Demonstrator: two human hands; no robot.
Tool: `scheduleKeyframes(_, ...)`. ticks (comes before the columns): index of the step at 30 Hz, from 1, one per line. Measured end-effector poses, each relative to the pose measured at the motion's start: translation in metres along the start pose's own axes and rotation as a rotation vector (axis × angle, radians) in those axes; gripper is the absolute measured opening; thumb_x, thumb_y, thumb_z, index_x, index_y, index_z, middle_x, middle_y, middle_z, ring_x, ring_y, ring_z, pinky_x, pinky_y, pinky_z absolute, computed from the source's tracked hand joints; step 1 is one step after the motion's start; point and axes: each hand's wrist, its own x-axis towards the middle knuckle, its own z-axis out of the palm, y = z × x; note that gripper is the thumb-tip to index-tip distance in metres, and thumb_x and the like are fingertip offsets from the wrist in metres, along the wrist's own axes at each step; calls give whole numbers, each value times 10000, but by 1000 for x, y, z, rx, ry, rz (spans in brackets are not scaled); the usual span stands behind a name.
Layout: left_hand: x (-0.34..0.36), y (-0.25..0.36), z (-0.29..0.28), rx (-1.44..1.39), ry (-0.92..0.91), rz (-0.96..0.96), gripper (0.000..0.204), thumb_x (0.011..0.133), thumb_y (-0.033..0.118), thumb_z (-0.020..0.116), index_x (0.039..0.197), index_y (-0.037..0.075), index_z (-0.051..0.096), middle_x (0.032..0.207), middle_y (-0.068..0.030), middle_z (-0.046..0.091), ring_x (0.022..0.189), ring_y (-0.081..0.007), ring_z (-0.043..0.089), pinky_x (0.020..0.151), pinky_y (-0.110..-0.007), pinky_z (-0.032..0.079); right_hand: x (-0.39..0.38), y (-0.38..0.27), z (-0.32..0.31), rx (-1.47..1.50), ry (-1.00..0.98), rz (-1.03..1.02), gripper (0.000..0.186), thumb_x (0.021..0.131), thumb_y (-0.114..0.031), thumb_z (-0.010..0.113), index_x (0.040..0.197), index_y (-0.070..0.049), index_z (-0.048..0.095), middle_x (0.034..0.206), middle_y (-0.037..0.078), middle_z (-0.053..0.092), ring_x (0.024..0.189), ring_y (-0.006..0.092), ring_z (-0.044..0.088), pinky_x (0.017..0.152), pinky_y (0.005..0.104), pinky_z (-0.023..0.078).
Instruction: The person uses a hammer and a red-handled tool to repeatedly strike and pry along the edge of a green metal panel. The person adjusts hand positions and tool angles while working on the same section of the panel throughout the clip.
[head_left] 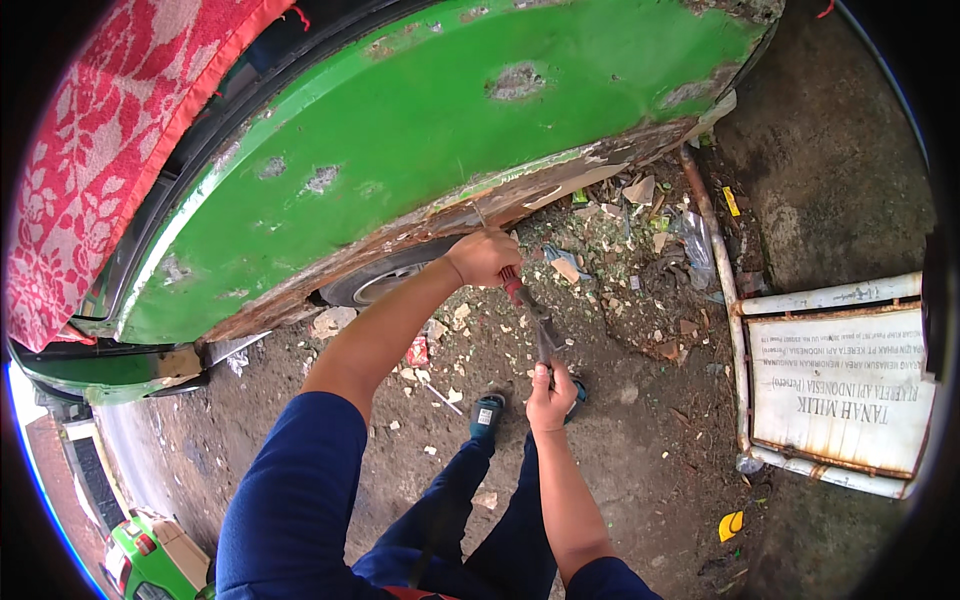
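Clock bearings from mid-view, 12 at the top edge. Dark blue sleeves [295, 490] nearest, bare forearms running up from 7 and 5 o'clock.

Left hand [483, 257] just above centre, closed in a fist around a red handle [513, 287], which shows at the fist's 5 o'clock. A thin shaft [478, 214] stands out of the same fist toward 12, close to the body's lower edge; whether its tip touches cannot be told.

Right hand [550, 400] toward 5 o'clock, thumb uppermost, pinching the lower end of a grey metal piece [546, 335]. This lies between the hands, against the red handle in view; one tool or two, cannot tell.

Below, at 6: dark trousers, blue-grey shoe [487, 415] on dirt ground [620, 460].

At 9, a wheel [385, 285] partly hidden under a green vehicle body [420, 130]. Body spans 10 to 1, paint patchy, lower edge rusty.

Chips and litter [600, 255] at 2. White signboard [840, 390] in a rusty pipe frame, between 3 and 4. Red patterned cloth [110, 150] at 10. Farthest, second green vehicle [150, 560] at 8.
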Motion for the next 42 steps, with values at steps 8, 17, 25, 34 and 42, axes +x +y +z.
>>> scheduleKeyframes(8, 15, -3, -5, -88, 161, -155, 186, 689, 92, 733, 638, 84, 554, 664, -71, 578, 639, -304, 579, 611, -410, 487, 9, -2, 3, 120, 64, 75, 364, 986, -346, 575, 930, 12, 605, 649, 26, 547, 579, 105, 508, 532, 282, 407)
scheduleKeyframes(17, 18, -1, 1, -36, 160, -207, 146, 614, 100, 751, 720, 116, 652, 726, -45, 636, 697, -277, 628, 628, -386, 512, 21, -14, 11, 160, 92, 27, 389, 987, -379, 567, 918, 3, 595, 654, 37, 551, 575, 122, 520, 528, 283, 399)
scheduleKeyframes(25, 14, -2, -2, -67, 204, -208, 148, 598, 73, 754, 686, 87, 635, 702, -61, 627, 692, -275, 627, 617, -377, 507, 33, -26, 7, 201, 65, 25, 386, 984, -368, 582, 898, 8, 587, 666, 55, 560, 588, 117, 518, 546, 283, 404)
scheduleKeyframes(34, 24, -3, 0, -63, 288, -306, 171, 597, 82, 774, 722, 81, 658, 710, -81, 647, 669, -291, 634, 609, -371, 514, 38, -39, 2, 239, 82, -10, 382, 980, -359, 586, 954, 21, 611, 677, 75, 582, 579, 139, 517, 569, 294, 428)
scheduleKeyframes(42, 22, -5, 7, -18, 223, -258, 174, 605, 88, 745, 762, 111, 675, 741, -66, 643, 714, -299, 636, 632, -407, 513, 51, -43, -1, 212, 42, 2, 400, 989, -385, 572, 932, 10, 587, 664, 26, 553, 585, 100, 506, 530, 278, 396)
